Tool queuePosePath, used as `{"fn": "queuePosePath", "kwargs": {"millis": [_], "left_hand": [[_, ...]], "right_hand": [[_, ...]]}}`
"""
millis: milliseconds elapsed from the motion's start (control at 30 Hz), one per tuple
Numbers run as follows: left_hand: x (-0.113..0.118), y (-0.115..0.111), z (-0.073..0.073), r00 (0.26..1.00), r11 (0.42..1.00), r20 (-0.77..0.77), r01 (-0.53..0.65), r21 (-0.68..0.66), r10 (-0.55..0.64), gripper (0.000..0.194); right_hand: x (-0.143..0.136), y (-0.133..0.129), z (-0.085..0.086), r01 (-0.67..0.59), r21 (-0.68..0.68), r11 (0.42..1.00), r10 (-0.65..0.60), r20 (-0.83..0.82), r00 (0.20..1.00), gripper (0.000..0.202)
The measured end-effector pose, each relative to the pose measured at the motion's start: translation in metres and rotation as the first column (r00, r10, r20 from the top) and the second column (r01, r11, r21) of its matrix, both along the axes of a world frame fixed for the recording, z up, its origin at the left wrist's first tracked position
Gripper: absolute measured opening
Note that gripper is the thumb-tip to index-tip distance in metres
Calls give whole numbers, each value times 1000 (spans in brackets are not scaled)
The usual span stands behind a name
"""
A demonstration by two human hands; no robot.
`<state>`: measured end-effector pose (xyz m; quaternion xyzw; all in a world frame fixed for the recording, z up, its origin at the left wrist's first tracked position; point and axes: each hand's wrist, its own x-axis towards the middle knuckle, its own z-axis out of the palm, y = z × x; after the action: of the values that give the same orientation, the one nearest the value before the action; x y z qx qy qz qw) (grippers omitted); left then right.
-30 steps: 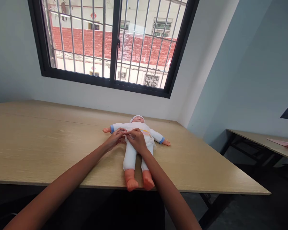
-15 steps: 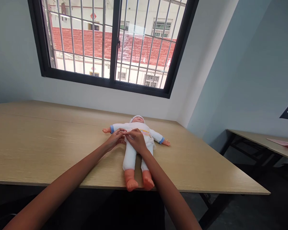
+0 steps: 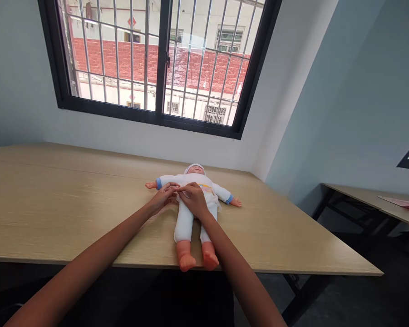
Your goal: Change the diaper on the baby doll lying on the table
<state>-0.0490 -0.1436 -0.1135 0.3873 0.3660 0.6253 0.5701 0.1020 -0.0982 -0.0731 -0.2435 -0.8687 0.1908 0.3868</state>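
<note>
A baby doll (image 3: 184,223) in white clothes with blue cuffs and a white cap lies on its back on the wooden table (image 3: 98,200), arms spread, feet at the front edge. At the left side of its waist, my left hand (image 3: 165,196) is closed, fingertips pinched together. My right hand (image 3: 193,199) lies over the doll's belly, its fingers also pinched and meeting those of my left hand. Whatever is between the fingertips, perhaps the edge of the white garment, is too small to make out.
Behind the table stands a wall with a barred, black-framed window (image 3: 160,119). At the right is a second table (image 3: 357,193) with a pink cloth (image 3: 403,202) on it.
</note>
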Motion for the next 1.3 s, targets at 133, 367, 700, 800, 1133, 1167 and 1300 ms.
{"fn": "queuePosePath", "kwargs": {"millis": [133, 367, 700, 800, 1133, 1167, 1300], "left_hand": [[0, 0, 0, 1000, 1000, 3, -3, -1, 3, 35], [0, 0, -1, 1000, 1000, 3, -4, 2, 4, 33], [0, 1, -1, 1000, 1000, -8, -6, -1, 6, 34], [0, 1, -1, 1000, 1000, -9, 2, 7, -2, 35], [1, -1, 2, 1000, 1000, -27, -1, 8, 1, 33], [1, -2, 2, 1000, 1000, -29, -3, 7, 3, 33], [1, -2, 2, 999, 1000, -41, -5, 7, 6, 33]], "right_hand": [[0, 0, 0, -6, 4, 1000, 6, -6, 1000, 24], [0, 0, 1, 1, 23, 1000, -1, -11, 1000, 23], [0, 0, 1, -2, 35, 999, 2, -12, 1000, 23], [0, -1, 1, 12, 31, 999, -12, -19, 1000, 21], [0, -2, 2, 16, 32, 999, -16, 2, 1000, 23], [0, -2, 2, 18, 34, 999, -18, 3, 1000, 23], [0, -1, 2, 23, 40, 999, -24, 16, 1000, 22]]}}
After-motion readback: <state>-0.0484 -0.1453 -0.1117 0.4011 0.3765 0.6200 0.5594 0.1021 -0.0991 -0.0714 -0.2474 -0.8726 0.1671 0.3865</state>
